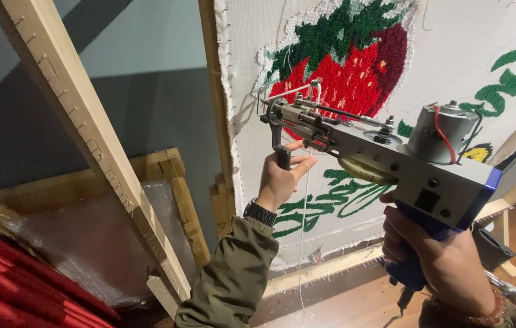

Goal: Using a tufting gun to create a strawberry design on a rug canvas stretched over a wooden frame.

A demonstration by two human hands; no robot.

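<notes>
Tufting gun (385,155) is levelled at the stretched cloth (452,36), needle at the red strawberry (349,67). Right hand (440,255) wraps its fingers tight around the blue grip, bearing the weight; left hand (279,176) curls fingers around the front handle, steadying aim.

Grey metal tufting gun (392,158) with blue grip and round silver motor on top, held tilted, needle tip against the red strawberry patch (355,67) on white stretched tufting cloth (452,36), red yarn threaded
</notes>
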